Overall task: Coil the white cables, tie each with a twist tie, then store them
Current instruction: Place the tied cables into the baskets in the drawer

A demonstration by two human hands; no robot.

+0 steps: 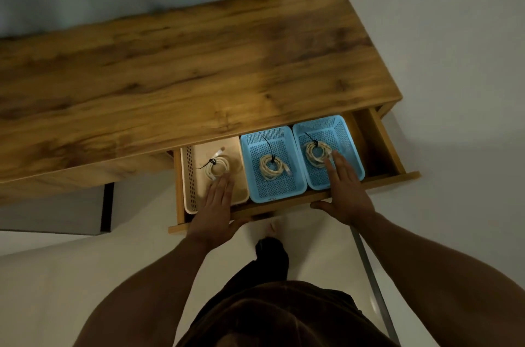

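I look down on an open drawer (380, 145) beneath the counter's (184, 62) near edge, toward its right end. In it, three baskets stand side by side: left basket (189, 176), middle basket (295, 148), right basket (345, 136). Each holds one coiled cable: left cable (217, 167), middle cable (272, 167), right cable (317, 154). My hands, left (214, 209) and right (345, 193), rest over the drawer's front rim.

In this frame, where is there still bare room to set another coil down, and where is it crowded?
The desk top is bare all over. In the drawer, a free strip lies between the right blue basket and the drawer's right wall. The rest is crowded: beige basket, middle blue basket and right one sit side by side, each holding a coil, hands on the front.
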